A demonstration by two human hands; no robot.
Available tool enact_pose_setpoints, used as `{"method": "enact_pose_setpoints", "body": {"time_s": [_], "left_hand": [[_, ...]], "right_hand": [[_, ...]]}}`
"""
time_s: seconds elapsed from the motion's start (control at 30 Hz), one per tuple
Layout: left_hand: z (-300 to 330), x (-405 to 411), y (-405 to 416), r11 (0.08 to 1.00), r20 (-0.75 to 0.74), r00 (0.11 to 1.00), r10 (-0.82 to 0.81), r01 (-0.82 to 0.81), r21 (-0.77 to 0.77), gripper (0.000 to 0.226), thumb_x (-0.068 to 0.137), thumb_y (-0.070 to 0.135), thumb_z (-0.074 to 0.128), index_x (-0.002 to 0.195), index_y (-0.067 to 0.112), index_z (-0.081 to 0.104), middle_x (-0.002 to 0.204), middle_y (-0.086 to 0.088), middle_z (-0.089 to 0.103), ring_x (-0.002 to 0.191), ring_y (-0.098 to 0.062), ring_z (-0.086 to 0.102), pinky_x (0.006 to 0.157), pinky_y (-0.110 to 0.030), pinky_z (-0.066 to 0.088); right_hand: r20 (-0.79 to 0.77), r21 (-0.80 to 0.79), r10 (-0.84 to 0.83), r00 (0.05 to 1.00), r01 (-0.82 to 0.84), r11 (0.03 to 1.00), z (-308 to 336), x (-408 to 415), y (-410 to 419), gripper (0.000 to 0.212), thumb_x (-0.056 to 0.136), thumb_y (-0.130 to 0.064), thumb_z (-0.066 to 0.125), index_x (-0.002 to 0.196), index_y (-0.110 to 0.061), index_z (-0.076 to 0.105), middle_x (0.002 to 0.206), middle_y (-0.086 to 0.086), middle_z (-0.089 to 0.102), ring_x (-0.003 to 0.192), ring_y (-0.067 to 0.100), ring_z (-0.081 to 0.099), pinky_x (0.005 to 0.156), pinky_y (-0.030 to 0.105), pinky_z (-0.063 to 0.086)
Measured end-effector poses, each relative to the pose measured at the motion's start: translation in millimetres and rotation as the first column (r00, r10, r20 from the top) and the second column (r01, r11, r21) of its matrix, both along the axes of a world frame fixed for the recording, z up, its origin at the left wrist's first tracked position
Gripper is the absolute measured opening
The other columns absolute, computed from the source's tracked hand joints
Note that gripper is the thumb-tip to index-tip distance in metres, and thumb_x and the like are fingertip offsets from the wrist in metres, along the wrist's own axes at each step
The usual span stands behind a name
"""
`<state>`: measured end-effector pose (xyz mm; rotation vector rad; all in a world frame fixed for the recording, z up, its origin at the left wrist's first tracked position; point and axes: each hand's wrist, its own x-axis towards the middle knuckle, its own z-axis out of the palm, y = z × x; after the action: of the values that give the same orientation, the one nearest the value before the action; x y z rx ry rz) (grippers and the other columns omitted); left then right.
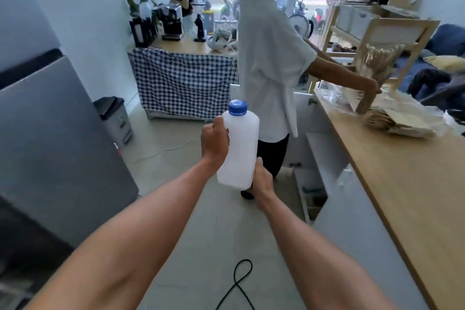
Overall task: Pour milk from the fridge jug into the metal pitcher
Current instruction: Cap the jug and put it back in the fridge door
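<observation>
I hold a white plastic milk jug [240, 148] with a blue screw cap upright in front of me, above the floor. My left hand [214, 141] grips its upper left side. My right hand [261, 178] supports the jug at its lower right corner. The cap is on. The grey fridge [50, 146] stands at my left with its door closed. No metal pitcher shows in this view.
A person in a white shirt [269, 63] stands just ahead, reaching over the wooden counter [402, 184] on the right. A checked-cloth table [183, 83] with a coffee machine is at the back. A bin [114, 118] and a black cable [239, 284] are on the floor.
</observation>
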<state>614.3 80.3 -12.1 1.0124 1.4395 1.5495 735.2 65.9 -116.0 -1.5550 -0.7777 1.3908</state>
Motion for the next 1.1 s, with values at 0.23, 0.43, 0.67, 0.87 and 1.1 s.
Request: {"method": "enact_pose_setpoints", "body": {"time_s": [0.23, 0.43, 0.67, 0.87, 1.1], "left_hand": [[-0.9, -136.5, -10.3, 0.971, -0.126, 0.964, 0.236, -0.237, 0.008, 0.048, 0.097, 0.035, 0.036, 0.051, 0.022, 0.040, 0.047, 0.005, 0.045, 0.050, -0.017, 0.041, 0.056, -0.033, 0.034], [-1.4, -235.7, -31.0, 0.891, -0.124, 0.885, 0.449, -0.453, -0.010, 0.051, 0.101, 0.027, 0.040, 0.051, 0.021, 0.037, 0.042, 0.008, 0.041, 0.047, -0.015, 0.039, 0.054, -0.027, 0.031], [-5.4, -332.9, -61.1, 0.766, -0.182, 0.755, 0.630, -0.643, -0.015, 0.046, 0.099, 0.039, 0.036, 0.062, 0.014, 0.046, 0.061, -0.010, 0.053, 0.061, -0.026, 0.051, 0.061, -0.032, 0.039], [-1.4, -396.5, -74.5, 0.678, -0.154, 0.670, 0.726, -0.735, 0.001, 0.046, 0.103, 0.041, 0.035, 0.074, 0.009, 0.051, 0.069, -0.014, 0.062, 0.065, -0.022, 0.064, 0.061, -0.029, 0.048], [20.1, -442.8, -76.5, 0.442, -0.034, 0.443, 0.896, -0.896, -0.030, 0.054, 0.094, 0.027, 0.039, 0.041, 0.026, 0.033, 0.044, 0.010, 0.031, 0.045, -0.014, 0.028, 0.052, -0.026, 0.024]], "right_hand": [[-0.100, 0.030, 0.253, 0.962, -0.252, 0.967, 3.8, -135.9, 6.3, 0.052, 0.107, -0.053, 0.038, 0.126, -0.015, 0.068, 0.117, 0.010, 0.073, 0.099, 0.028, 0.072, 0.075, 0.044, 0.064], [-0.092, 0.004, 0.456, 0.885, -0.458, 0.889, 8.0, -234.8, 4.5, 0.051, 0.108, -0.053, 0.035, 0.118, -0.014, 0.067, 0.109, 0.010, 0.072, 0.092, 0.026, 0.071, 0.068, 0.037, 0.061], [-0.088, -0.034, 0.633, 0.769, -0.638, 0.770, 6.3, -341.8, 7.6, 0.053, 0.105, -0.057, 0.040, 0.114, -0.014, 0.069, 0.112, 0.011, 0.071, 0.098, 0.031, 0.072, 0.082, 0.054, 0.063], [-0.052, -0.031, 0.779, 0.625, -0.780, 0.625, 5.9, -421.5, 22.9, 0.055, 0.102, -0.060, 0.041, 0.109, -0.015, 0.072, 0.108, 0.010, 0.075, 0.096, 0.030, 0.074, 0.083, 0.054, 0.063], [-0.031, 0.004, 0.919, 0.394, -0.919, 0.394, 19.0, -494.0, 40.0, 0.047, 0.099, -0.048, 0.040, 0.101, -0.013, 0.071, 0.104, 0.009, 0.075, 0.094, 0.028, 0.074, 0.086, 0.048, 0.063]]}}
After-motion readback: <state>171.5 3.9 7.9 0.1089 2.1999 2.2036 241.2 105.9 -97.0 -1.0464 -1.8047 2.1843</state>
